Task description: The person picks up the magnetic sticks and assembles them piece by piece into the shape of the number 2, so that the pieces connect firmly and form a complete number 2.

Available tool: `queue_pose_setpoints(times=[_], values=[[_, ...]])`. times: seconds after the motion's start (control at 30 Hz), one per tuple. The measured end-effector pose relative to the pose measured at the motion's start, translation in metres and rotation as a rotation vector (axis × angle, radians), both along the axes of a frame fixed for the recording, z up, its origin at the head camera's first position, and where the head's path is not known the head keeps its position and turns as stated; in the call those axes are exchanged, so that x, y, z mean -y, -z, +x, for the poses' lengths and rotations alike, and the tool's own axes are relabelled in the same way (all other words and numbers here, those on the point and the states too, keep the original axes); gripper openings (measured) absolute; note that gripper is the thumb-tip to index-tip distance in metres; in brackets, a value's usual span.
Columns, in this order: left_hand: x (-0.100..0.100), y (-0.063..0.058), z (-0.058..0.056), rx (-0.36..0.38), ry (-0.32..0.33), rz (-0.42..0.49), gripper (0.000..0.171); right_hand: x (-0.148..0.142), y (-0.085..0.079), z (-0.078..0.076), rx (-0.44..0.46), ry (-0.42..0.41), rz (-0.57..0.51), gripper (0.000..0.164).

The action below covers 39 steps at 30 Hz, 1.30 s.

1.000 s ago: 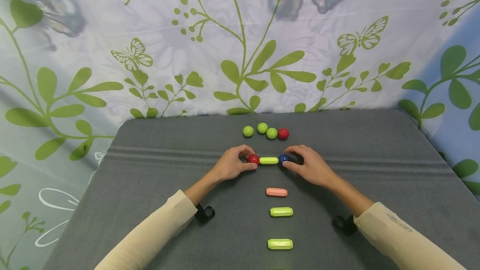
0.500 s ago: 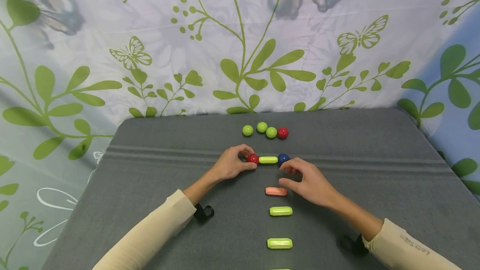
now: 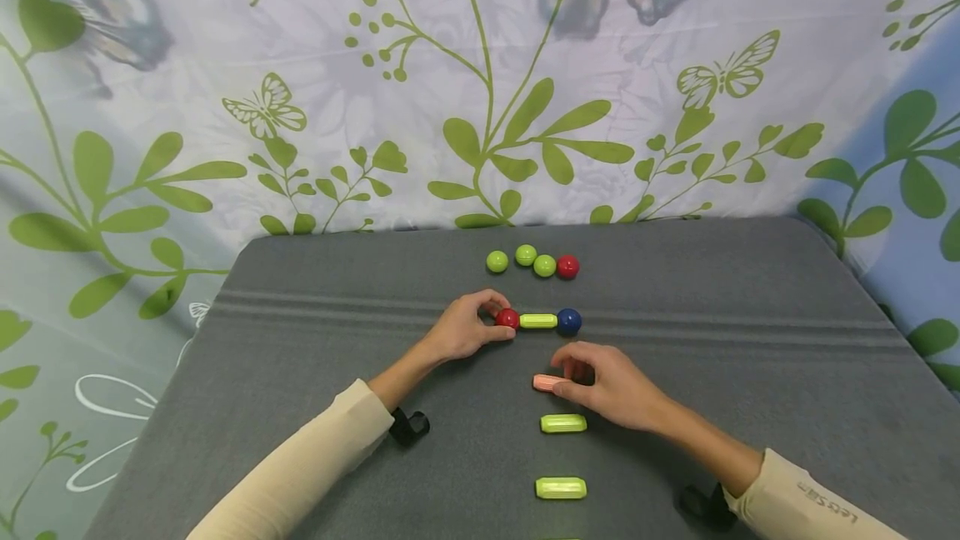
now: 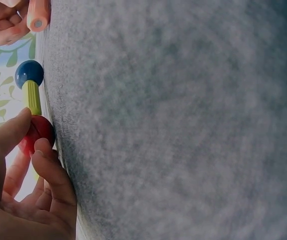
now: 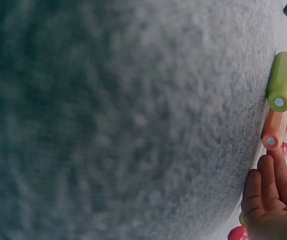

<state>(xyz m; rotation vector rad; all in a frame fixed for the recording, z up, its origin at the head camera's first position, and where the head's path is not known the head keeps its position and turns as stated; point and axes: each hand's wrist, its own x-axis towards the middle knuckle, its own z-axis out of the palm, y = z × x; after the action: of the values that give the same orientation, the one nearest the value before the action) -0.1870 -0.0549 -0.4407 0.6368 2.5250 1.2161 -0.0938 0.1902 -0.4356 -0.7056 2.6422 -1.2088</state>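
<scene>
My left hand (image 3: pixel 461 328) pinches a shiny red ball (image 3: pixel 507 319) between thumb and fingers. The ball joins one end of a yellow-green ribbed rod (image 3: pixel 538 321), and a blue ball (image 3: pixel 568 322) caps the other end; this piece lies on the table. My right hand (image 3: pixel 617 383) is at the right end of a salmon-pink rod (image 3: pixel 546 382), thumb over its near side and fingers loosely bent on the far side. In the right wrist view, a gap shows between the thumb and the pink rod (image 5: pixel 274 131), whose end face has a small metallic disc.
Behind the joined piece lie several loose green balls (image 3: pixel 526 255) and a red one (image 3: pixel 567 267). Nearer me are a green rod (image 3: pixel 563 423), another green rod (image 3: pixel 561 487) and a third cut off by the frame. Patterned cloth (image 3: pixel 480 90) hangs behind the grey table (image 3: pixel 337 273).
My right hand has let go of the blue ball and moved nearer to me, to the pink rod. The left hand has kept its hold on the red ball.
</scene>
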Motion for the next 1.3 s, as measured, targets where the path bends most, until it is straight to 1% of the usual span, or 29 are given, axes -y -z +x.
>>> queue_pose_setpoints(times=[0.2,0.3,0.4,0.5,0.73,0.87,0.97,1.07,1.2,1.3], values=[[0.0,0.0,0.0,0.004,-0.001,-0.01,0.032,0.001,0.0,-0.001,0.033,-0.044,0.003,0.02],[0.0,-0.001,0.0,0.006,0.0,-0.011,0.032,0.001,-0.001,-0.002,0.043,-0.068,0.01,0.023],[0.0,-0.001,-0.001,0.006,0.004,-0.011,0.032,0.001,0.0,-0.002,0.043,-0.073,0.015,0.025],[0.001,-0.001,-0.001,0.004,0.007,-0.006,0.032,0.001,0.001,-0.002,0.039,-0.068,0.017,0.026],[0.002,0.001,-0.001,0.017,0.005,-0.003,0.032,0.002,0.002,-0.003,0.012,-0.057,0.017,0.022],[0.001,0.001,-0.002,0.023,0.009,-0.001,0.032,-0.002,-0.002,-0.003,0.018,-0.035,0.008,0.027],[0.001,0.0,-0.002,0.028,0.008,0.01,0.032,-0.006,-0.006,-0.004,0.017,-0.015,-0.016,0.033],[0.001,-0.001,-0.002,0.034,0.003,0.014,0.032,-0.01,-0.008,-0.007,0.011,-0.012,-0.043,0.035],[0.002,-0.001,-0.001,0.039,0.002,0.01,0.032,-0.015,-0.006,-0.008,0.033,-0.001,-0.065,0.036],[0.002,-0.001,-0.001,0.037,0.009,0.008,0.033,-0.018,-0.004,-0.008,0.059,0.041,-0.065,0.036]])
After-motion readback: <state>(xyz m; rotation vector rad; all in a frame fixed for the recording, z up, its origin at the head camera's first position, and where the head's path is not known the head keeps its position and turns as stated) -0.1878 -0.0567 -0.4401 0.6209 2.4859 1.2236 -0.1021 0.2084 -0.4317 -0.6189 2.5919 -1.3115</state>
